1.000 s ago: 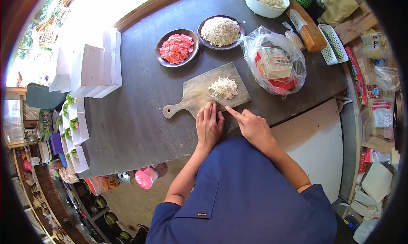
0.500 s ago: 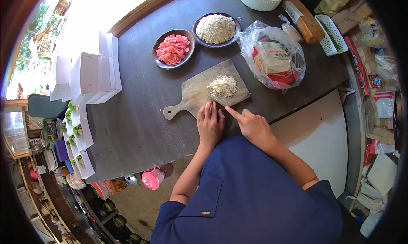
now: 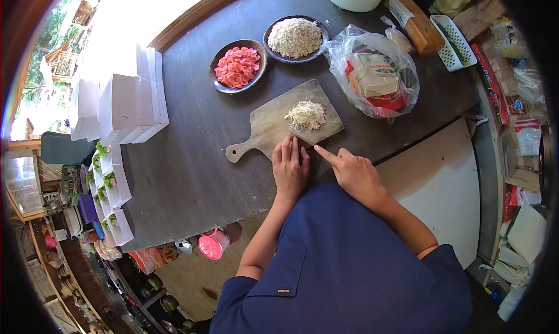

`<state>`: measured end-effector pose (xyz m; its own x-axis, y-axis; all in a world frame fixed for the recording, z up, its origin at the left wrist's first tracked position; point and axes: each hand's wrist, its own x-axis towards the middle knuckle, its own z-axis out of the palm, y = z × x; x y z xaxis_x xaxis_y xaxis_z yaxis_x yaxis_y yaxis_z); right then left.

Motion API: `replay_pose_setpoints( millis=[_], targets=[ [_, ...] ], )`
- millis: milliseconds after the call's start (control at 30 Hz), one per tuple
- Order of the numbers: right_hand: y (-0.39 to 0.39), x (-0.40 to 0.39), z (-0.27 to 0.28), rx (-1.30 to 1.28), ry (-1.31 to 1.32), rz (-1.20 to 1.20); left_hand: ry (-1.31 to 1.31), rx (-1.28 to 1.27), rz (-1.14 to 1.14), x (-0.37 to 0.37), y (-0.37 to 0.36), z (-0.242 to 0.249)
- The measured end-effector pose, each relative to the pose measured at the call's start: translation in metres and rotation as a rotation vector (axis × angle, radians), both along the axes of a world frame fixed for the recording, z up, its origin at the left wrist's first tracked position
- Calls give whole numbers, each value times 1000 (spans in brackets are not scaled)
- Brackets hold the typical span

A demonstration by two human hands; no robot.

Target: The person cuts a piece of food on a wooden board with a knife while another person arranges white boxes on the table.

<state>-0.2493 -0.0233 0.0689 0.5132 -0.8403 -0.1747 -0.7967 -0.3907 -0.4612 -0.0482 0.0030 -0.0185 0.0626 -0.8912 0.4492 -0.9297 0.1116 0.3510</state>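
A wooden cutting board with a round-holed handle lies before me on the dark table. On it is a small heap of thin pale shredded strips. My left hand presses bent, closed fingertips down at the board's near edge; whatever is under them is hidden. My right hand is closed, with its index finger stretched along what looks like a knife, seen nearly edge-on between the hands. Most of the handle is covered by my palm.
Beyond the board stand a bowl of pink slices and a bowl of pale shreds. A clear plastic bag with packets sits to the right. White boxes line the left side; a white basin is at the back.
The view has shifted slightly. Both hands keep nearly the same pose at the board's near edge, the right one a touch farther right. The heap looks unchanged.
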Motion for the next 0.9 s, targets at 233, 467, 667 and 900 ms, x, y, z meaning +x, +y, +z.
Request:
replay_pose_setpoints(
  millis=[233,467,667,900],
  targets=[
    [-9,13,-22,-32,-64,-12,26,-21,-8,-2,-1,0],
    [-9,5,-7,-5,-127,-37,40,2,-2,-1,1,3],
    [2,-1,7,-37,-2,3,62,-18,1,-1,0,3],
    [5,1,8,-31,70,20,40,-31,-5,0,-1,2]
  ],
)
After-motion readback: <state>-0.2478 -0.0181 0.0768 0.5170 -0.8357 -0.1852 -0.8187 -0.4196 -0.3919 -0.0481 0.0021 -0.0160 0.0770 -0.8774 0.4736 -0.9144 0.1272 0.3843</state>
